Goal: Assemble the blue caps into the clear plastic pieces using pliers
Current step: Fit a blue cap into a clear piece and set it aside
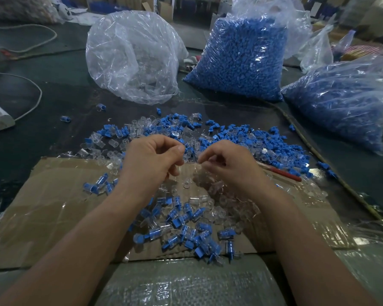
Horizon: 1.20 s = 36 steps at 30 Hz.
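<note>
The left hand (155, 159) and the right hand (229, 165) are close together over the middle of the pile. The left fingers (179, 150) are curled and pinch a small clear piece (189, 159); the right fingers are curled too, with their tips right by that piece, but it is too blurry to tell if they hold a cap or nothing.

Loose blue caps (281, 149) and more clear pieces lie mixed on the dark surface (31, 146), just past the hands; joined pieces (181, 226) lie nearer the person on the cardboard (53, 195). The pliers (284, 174) lie flat to the right of the right hand; only the red handle shows, and no hand touches it.

These parts look tiny, light and hard; the clear ones look smooth, so they may slip or skip away. I think it is best to hold a clear piece by its sides and a cap by its wide flat end - then squeeze gently, since thin plastic could crack.

Room is tight near the hands, with parts all around them. The clear bag (131, 58) and the blue bag (241, 58) stand well behind; a second blue bag (345, 102) lies far right. The near edge of the cardboard is close to the joined pieces - a bump could push some off it.
</note>
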### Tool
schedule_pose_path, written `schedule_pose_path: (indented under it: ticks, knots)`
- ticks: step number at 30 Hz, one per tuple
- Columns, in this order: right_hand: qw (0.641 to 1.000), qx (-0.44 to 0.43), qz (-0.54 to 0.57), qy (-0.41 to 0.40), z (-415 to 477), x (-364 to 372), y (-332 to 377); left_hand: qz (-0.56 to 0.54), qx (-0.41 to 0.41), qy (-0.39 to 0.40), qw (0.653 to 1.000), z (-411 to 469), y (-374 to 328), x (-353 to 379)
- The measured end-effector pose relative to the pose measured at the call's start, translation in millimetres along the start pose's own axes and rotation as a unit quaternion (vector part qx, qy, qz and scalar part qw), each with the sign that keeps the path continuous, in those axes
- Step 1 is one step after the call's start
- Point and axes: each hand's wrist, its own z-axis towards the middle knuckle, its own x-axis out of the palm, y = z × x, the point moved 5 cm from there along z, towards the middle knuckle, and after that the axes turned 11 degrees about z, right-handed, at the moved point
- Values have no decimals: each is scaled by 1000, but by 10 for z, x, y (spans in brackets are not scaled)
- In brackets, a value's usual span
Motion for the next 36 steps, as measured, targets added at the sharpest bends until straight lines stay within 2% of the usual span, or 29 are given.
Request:
schedule_pose_path:
  ticks: [3,5,11,17,22,29,36]
  knots:
    - [989,-37,141,-9,-86,-67,86,-33,-19,51,998,-8,7,75]
    - [984,-54,172,4,-112,-36,129,-41,-23,90,995,-23,8,129]
    - [981,-59,185,22,-112,19,134,-51,-22,98,994,-15,27,131]
    - [981,-70,180,29,-124,13,164,-105,-35,108,988,8,32,79]
    - [974,-75,209,31,-133,0,177,-94,-28,113,989,4,37,92]
    - [969,-44,242,7,-120,-24,116,-57,-12,114,992,-31,-10,126]
    - [958,-24,279,-61,-108,-85,68,-71,-10,87,994,-14,-3,93]
